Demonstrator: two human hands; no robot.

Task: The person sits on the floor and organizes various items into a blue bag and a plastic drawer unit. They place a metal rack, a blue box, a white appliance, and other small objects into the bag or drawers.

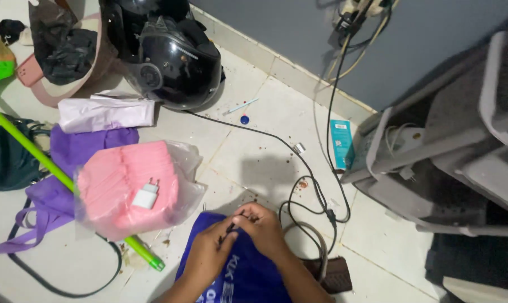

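My left hand (pixel 209 251) and my right hand (pixel 263 227) meet over a dark blue cloth bag (pixel 248 275) at the bottom middle. Both pinch a thin black cable (pixel 231 226) between the fingertips, just above the bag's top edge. The cable's far end is hidden by my fingers. A longer black cord (pixel 299 160) runs across the white tiled floor (pixel 254 146) from the helmets toward the right.
A clear bag of pink packets (pixel 124 185) with a white charger plug (pixel 146 196) on top lies at left, across a green broom handle (pixel 51 168). Black helmets (pixel 169 56) sit at the back. A grey shelf unit (pixel 450 140) stands at right, a purple bag (pixel 80 151) left.
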